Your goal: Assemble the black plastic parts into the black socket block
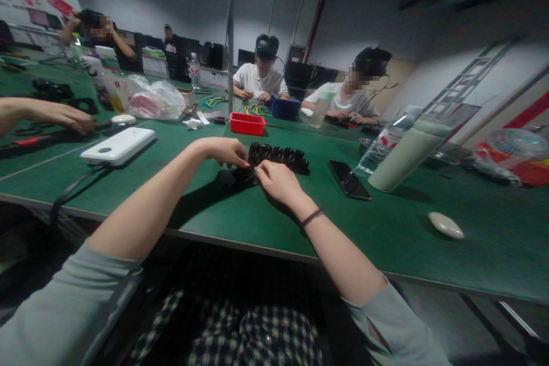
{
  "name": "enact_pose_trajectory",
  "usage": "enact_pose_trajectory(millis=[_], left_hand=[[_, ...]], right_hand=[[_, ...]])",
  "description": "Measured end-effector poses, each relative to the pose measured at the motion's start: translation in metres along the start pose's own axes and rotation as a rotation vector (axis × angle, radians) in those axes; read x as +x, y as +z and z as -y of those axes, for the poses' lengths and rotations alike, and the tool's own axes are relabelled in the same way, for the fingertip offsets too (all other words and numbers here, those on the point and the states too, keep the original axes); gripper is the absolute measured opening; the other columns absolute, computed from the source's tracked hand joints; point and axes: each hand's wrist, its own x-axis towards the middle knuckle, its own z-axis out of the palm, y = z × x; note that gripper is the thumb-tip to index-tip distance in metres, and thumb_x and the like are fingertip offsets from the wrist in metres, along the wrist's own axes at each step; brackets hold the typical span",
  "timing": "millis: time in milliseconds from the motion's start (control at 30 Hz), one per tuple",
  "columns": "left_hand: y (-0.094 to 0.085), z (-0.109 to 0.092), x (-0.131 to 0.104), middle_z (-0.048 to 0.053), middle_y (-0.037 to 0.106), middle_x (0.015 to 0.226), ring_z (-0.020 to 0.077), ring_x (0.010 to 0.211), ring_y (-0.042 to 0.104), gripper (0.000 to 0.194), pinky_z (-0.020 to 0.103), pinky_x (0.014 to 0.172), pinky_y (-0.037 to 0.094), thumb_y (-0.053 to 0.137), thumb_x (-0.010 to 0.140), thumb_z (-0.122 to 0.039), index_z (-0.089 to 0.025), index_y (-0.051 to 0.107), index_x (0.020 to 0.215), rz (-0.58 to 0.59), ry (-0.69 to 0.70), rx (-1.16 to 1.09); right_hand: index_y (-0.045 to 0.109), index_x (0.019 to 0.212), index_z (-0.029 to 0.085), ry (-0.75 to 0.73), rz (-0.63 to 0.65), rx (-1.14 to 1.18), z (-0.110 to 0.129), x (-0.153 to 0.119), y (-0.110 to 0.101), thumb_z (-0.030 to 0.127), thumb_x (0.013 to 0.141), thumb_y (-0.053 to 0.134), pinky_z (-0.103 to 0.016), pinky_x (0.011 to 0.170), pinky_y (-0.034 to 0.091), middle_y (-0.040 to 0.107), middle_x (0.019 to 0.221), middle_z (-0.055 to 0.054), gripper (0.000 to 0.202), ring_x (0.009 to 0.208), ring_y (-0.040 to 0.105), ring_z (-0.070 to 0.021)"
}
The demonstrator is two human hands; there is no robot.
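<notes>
Close together over the green table [274,229], both my hands are pinched at one spot. My left hand [227,151] has its thumb and fingertips together at a small dark piece too unclear to name. From the right, my right hand [277,180] pinches at the same spot, and what lies between its fingertips is hidden. Just behind my hands stands a row of black knobbly parts [278,154], partly covered by them. A dark object [234,177] lies below my left fingers, mostly in shadow.
A phone [349,179], a sage-green flask [407,154] and a water bottle [386,140] are to the right, with a pale oval object [446,225] nearer. A red bin [247,123] is ahead. Left are a white box with a cable [118,146] and another person's hand [64,115]. Co-workers sit opposite.
</notes>
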Motion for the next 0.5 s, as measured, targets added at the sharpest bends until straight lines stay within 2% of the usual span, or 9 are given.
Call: enact_pose_trajectory(millis=[500], left_hand=[[0.0017, -0.0021, 0.0019, 0.004, 0.059, 0.073, 0.0150, 0.066, 0.054, 0.034, 0.021, 0.052, 0.039, 0.051, 0.085, -0.038, -0.011, 0.065, 0.100, -0.003, -0.008, 0.022]], right_hand=[[0.068, 0.102, 0.018, -0.023, -0.001, 0.037, -0.0006, -0.0004, 0.0002, 0.028, 0.098, 0.044, -0.029, 0.073, 0.045, 0.074, 0.106, -0.009, 0.026, 0.096, 0.069, -0.0242]])
